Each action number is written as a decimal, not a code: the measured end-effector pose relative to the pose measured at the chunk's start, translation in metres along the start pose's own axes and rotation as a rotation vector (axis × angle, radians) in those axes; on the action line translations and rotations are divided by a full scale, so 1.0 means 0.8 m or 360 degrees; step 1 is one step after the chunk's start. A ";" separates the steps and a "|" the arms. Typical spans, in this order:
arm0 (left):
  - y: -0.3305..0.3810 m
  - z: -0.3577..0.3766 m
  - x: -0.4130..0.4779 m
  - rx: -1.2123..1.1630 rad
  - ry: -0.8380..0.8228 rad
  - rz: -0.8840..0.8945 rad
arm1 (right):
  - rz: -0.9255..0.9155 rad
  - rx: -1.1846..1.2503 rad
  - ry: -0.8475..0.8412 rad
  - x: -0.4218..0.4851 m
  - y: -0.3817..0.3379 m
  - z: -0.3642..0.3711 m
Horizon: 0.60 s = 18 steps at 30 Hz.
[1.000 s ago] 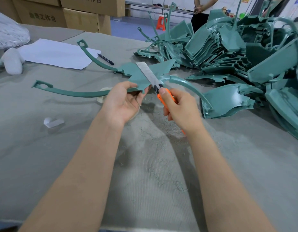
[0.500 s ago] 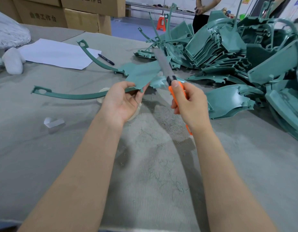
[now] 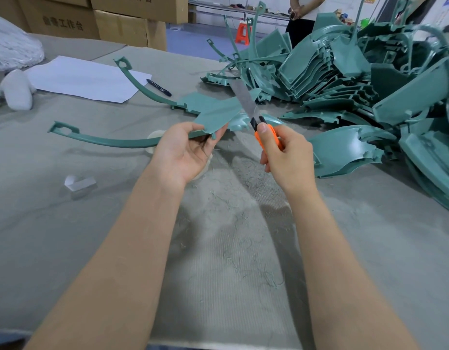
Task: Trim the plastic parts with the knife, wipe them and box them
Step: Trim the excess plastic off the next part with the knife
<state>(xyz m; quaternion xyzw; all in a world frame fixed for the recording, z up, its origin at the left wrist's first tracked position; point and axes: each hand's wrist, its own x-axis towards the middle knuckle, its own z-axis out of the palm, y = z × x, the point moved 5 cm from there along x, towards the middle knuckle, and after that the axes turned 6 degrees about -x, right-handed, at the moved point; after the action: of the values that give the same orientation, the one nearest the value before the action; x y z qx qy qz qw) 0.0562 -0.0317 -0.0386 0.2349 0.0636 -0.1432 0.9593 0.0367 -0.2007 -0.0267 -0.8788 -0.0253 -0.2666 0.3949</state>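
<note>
Grey table; left hand gripping leftward-pointing plastic part, right hand gripping knife.

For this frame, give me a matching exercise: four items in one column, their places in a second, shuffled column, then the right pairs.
Items
1. utility knife
2. green plastic part
3. black pen
4. sheet of white paper

Places
A. beside the paper's right edge
B. flat on the table, far left
C. gripped in the right hand
D. held by the left hand

Pairs: 1-C, 2-D, 3-A, 4-B
</note>
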 end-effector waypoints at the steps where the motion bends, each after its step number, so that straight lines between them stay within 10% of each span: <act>1: 0.000 0.000 0.000 0.0007 0.0002 0.0002 | -0.0029 -0.0008 -0.0040 -0.001 -0.003 0.003; 18: 0.004 -0.001 -0.001 -0.0113 0.0017 0.0052 | 0.0043 0.0274 -0.0328 -0.006 -0.006 0.018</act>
<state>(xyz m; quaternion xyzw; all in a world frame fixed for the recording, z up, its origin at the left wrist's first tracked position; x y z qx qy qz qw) 0.0566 -0.0289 -0.0378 0.2025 0.0698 -0.1238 0.9689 0.0380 -0.1864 -0.0340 -0.8647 -0.0766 -0.1663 0.4678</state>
